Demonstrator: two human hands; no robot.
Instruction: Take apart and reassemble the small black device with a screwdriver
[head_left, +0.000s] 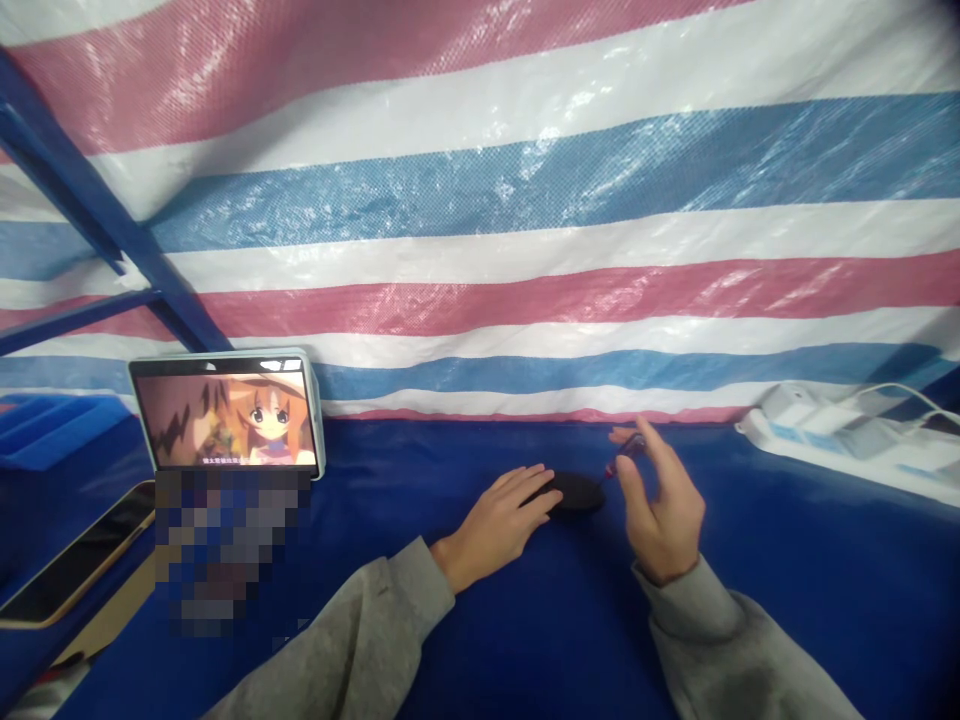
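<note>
A flat black oval object [576, 494] lies on the blue tabletop in front of me; I cannot tell its kind. My left hand [502, 520] rests on its left end, fingers stretched out over the edge. Just right of it, my right hand [664, 505] is raised with thumb and fingers closed around a small dark slender item with a reddish lower end [616, 463]. This item's lower end points down toward the black object's right side. The fingers cover part of it, and it is too blurred to name.
At left, a tablet [229, 415] stands upright, playing a cartoon. Nearer lies a phone [79, 555], beside a pixelated patch. A blue tray [60, 430] sits far left. A white power strip [847, 455] with plugged-in chargers is at right. Striped sheeting [525, 220] hangs behind the table.
</note>
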